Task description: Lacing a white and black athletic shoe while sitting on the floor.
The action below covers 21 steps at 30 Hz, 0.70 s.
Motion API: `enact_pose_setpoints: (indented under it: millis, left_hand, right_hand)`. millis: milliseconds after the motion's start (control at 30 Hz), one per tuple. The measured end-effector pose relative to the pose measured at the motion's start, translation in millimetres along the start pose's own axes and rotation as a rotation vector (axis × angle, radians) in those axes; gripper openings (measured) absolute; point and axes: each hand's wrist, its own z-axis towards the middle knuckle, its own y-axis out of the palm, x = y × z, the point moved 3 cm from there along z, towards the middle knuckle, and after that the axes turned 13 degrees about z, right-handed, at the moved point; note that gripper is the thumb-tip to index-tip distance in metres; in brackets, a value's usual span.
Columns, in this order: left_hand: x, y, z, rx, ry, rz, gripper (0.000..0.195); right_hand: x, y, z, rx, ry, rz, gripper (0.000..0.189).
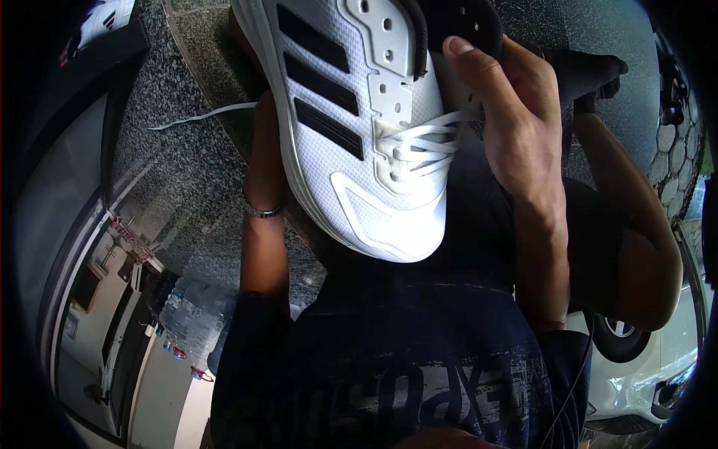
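Observation:
A white Adidas sneaker (325,140) with three black stripes is held up in front of me, toe pointing down toward my dark shirt. White laces (429,146) run through its lower eyelets; several upper eyelets are unlaced. One lace end extends left past the sole, and the other side of the lacing reaches my right hand. My left hand (268,112) is behind the sole side, mostly hidden, with a metal band on the wrist. My right hand (505,84) grips the dark opened upper near the tongue, its thumb on the front.
Another white shoe (106,21) shows at the top left, beside a dark frame (126,62). Speckled stone (179,151) lies beneath. Plastic bottles (196,320) stand lower left. A bare bent limb (639,185) and a white car (634,359) are at the right.

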Motion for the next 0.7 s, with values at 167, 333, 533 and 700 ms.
enact_pose_setpoints:
  millis: [167,333,533,700]
  left_hand:
    - [-18,-4,-2,0.041,-0.073,-0.064,0.039]
    - [-29,-19,-7,0.085,-0.158,-0.12,0.039]
    - [25,-45,53,0.129,-0.356,0.195,0.03]
    - [49,-33,72,0.159,0.01,-0.239,0.041]
  right_hand:
    - [-10,4,-3,-0.162,0.038,0.055,0.033]
    - [-2,5,-5,-0.202,-0.039,0.031,0.028]
    - [0,-1,-2,0.024,0.003,-0.108,0.038]
    - [0,-2,-2,0.022,0.156,0.089,0.034]
